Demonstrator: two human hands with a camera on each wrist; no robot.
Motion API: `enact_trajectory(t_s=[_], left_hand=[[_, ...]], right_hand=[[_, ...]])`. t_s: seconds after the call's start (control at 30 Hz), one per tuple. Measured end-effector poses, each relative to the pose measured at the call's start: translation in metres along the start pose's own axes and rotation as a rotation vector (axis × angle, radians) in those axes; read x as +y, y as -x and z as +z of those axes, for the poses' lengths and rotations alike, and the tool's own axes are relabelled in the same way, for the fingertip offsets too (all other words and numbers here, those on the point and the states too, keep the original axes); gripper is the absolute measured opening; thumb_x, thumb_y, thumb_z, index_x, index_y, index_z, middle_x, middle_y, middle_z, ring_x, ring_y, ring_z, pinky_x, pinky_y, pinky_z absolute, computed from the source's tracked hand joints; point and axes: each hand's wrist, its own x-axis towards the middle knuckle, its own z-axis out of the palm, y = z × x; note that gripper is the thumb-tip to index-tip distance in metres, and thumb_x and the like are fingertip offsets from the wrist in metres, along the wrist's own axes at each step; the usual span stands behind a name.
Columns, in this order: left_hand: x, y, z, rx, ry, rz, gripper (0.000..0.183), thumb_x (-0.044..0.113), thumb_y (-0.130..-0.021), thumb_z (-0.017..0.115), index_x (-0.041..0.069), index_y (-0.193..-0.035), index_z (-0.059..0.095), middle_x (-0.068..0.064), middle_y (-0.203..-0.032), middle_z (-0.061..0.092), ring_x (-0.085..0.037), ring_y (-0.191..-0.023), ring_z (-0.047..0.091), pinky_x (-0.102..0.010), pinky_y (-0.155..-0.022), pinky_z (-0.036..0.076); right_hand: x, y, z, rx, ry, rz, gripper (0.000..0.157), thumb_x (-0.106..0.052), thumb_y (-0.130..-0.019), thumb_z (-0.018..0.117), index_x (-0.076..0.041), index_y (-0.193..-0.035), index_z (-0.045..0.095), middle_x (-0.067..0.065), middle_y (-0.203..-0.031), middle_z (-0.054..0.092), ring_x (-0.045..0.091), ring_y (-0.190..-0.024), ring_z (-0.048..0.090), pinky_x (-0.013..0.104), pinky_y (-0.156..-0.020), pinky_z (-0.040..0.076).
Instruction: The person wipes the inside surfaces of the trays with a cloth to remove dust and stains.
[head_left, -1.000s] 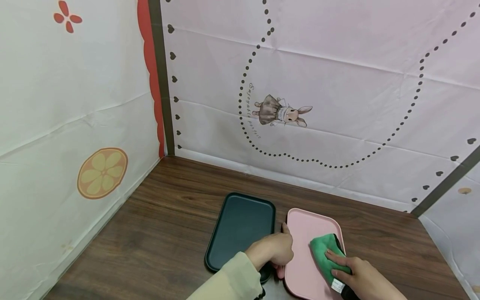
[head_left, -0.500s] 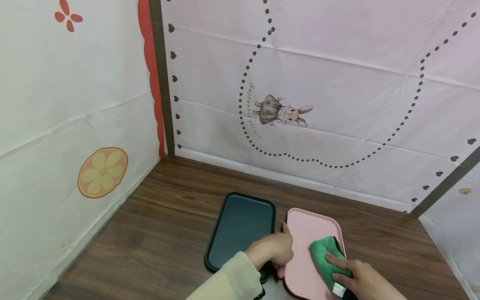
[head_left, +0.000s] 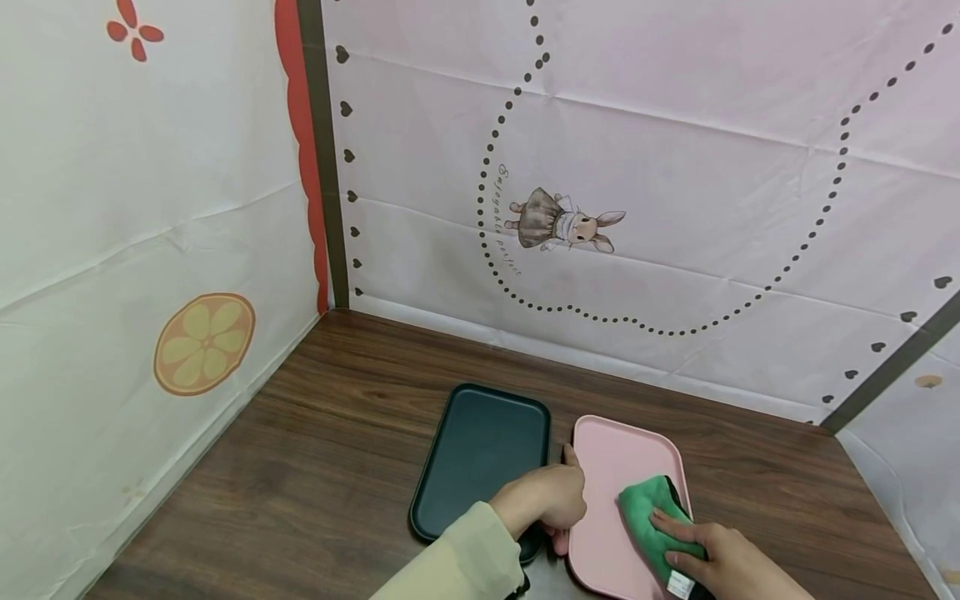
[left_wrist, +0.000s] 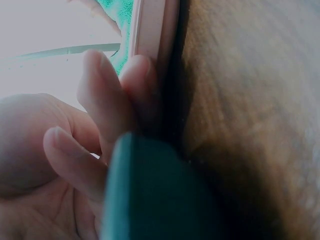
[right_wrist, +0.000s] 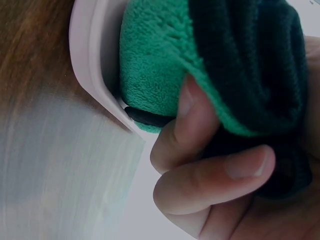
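Note:
A pink tray [head_left: 615,454] lies on the wooden table. My left hand [head_left: 551,498] reaches over the near right part of a dark green tray [head_left: 487,450] and rests its fingers against the pink tray's left side. In the left wrist view, fingertips [left_wrist: 142,75] touch the pink outer wall, beside the blurred green rim. With my right hand [head_left: 727,558] I grip a folded green towel [head_left: 645,512] on the pink tray, near its right side. The right wrist view shows bent fingers [right_wrist: 200,185] around the towel's dark-backed folds. A white label [head_left: 680,585] shows on the towel.
The trays stand side by side on the brown table [head_left: 315,467], a narrow gap between them. Printed white sheets hang as walls on the left [head_left: 90,208], at the back [head_left: 675,125] and at the right.
The right hand's towel has slid slightly toward the near side of the pink tray. The left hand and both trays have stayed in place.

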Motion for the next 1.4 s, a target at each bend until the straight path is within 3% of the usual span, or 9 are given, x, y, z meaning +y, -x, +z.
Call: enact_trajectory(t_s=[0.27,0.4,0.57,0.7,0.83,0.97,1.17,1.4], left_hand=[[0.000,0.000,0.000,0.013,-0.011,-0.008,0.082,0.006,-0.100,0.053,0.001,-0.166,0.006,-0.011,-0.052,0.068,-0.013,-0.032,0.048,-0.024,-0.036,0.033],[-0.001,-0.001,0.001,0.014,-0.011,-0.006,0.082,0.006,-0.100,0.054,0.001,-0.166,0.006,-0.011,-0.051,0.068,-0.013,-0.032,0.049,-0.024,-0.036,0.034],[-0.002,-0.001,0.001,0.015,-0.010,0.001,0.082,0.006,-0.099,0.054,0.000,-0.166,0.006,-0.010,-0.051,0.068,-0.013,-0.032,0.049,-0.023,-0.036,0.034],[-0.001,-0.001,0.001,0.008,-0.004,0.004,0.082,0.006,-0.099,0.054,0.000,-0.166,0.006,-0.010,-0.051,0.068,-0.013,-0.033,0.049,-0.023,-0.036,0.034],[0.000,-0.001,0.001,0.007,-0.004,0.000,0.082,0.006,-0.099,0.054,0.001,-0.166,0.006,-0.010,-0.051,0.068,-0.013,-0.033,0.049,-0.024,-0.036,0.034],[0.000,-0.001,0.001,0.011,-0.010,-0.002,0.081,0.006,-0.099,0.053,0.001,-0.166,0.007,-0.010,-0.051,0.068,-0.013,-0.033,0.049,-0.023,-0.036,0.034],[-0.001,-0.001,0.001,0.014,-0.011,0.002,0.081,0.006,-0.100,0.054,0.001,-0.166,0.007,-0.010,-0.051,0.068,-0.013,-0.032,0.049,-0.023,-0.036,0.034],[-0.001,-0.002,0.002,0.012,-0.010,0.000,0.082,0.007,-0.100,0.054,0.001,-0.166,0.006,-0.011,-0.051,0.068,-0.014,-0.033,0.050,-0.024,-0.036,0.035]], right_hand=[[0.002,0.001,0.001,0.001,0.003,-0.016,0.054,-0.039,-0.100,0.066,-0.014,-0.147,0.060,0.016,-0.146,0.061,0.021,-0.127,0.060,0.050,-0.089,0.059],[0.004,0.003,0.001,0.002,0.000,-0.043,0.053,-0.040,-0.100,0.066,-0.017,-0.147,0.061,0.014,-0.146,0.061,0.007,-0.125,0.058,0.036,-0.088,0.060],[0.006,0.005,0.000,-0.022,-0.088,-0.080,0.051,-0.036,-0.100,0.067,-0.017,-0.148,0.060,0.010,-0.148,0.060,-0.010,-0.114,0.051,0.018,-0.080,0.051],[0.008,0.006,0.000,-0.048,-0.175,-0.123,0.050,-0.031,-0.101,0.066,-0.015,-0.148,0.059,0.002,-0.151,0.057,-0.009,-0.095,0.052,0.018,-0.072,0.045],[0.009,0.006,0.000,-0.070,-0.228,-0.130,0.049,-0.027,-0.102,0.066,-0.013,-0.148,0.059,0.008,-0.150,0.057,-0.006,-0.085,0.052,0.019,-0.068,0.044],[0.010,0.006,0.000,-0.069,-0.215,-0.131,0.049,-0.027,-0.101,0.066,-0.013,-0.148,0.059,0.020,-0.148,0.058,-0.007,-0.091,0.052,0.019,-0.070,0.044],[0.012,0.006,0.001,-0.050,-0.187,-0.184,0.049,-0.028,-0.101,0.067,-0.014,-0.147,0.060,0.020,-0.145,0.060,-0.014,-0.109,0.048,0.016,-0.074,0.045],[0.012,0.006,0.002,-0.077,-0.232,-0.185,0.049,-0.024,-0.102,0.066,-0.007,-0.147,0.059,0.029,-0.143,0.057,-0.013,-0.105,0.048,0.016,-0.072,0.044]])
